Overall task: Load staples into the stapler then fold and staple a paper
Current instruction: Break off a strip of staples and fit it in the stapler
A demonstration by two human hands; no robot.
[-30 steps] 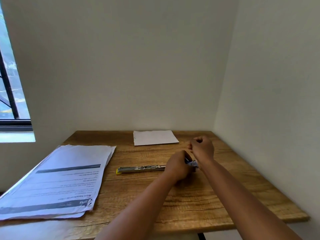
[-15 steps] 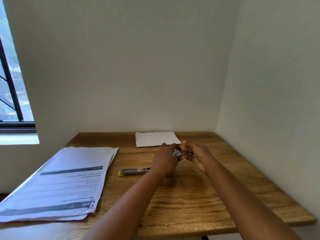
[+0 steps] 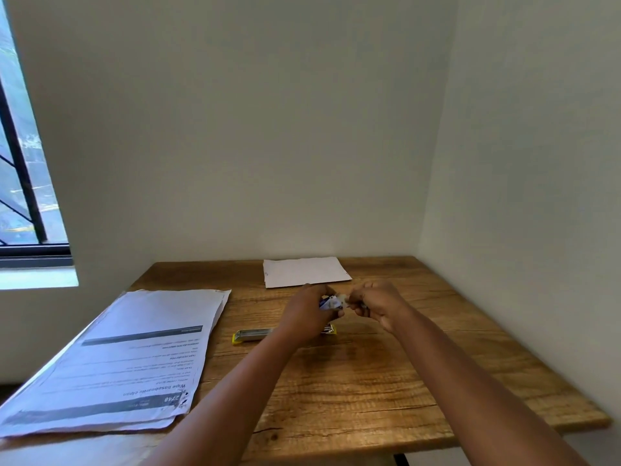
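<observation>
Hands meet above the table (image 3: 353, 391): our left hand (image 3: 307, 316) grips a small staple box (image 3: 329, 302), our right hand (image 3: 378, 304) pinches its end. At six o'clock below lies the stapler (image 3: 252, 335); at twelve, a folded paper (image 3: 304, 271).

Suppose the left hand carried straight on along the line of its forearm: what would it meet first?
Probably the small white sheet lying flat near the wall; the left hand, gripping the staple box, points that way. Depth is uncertain.
</observation>
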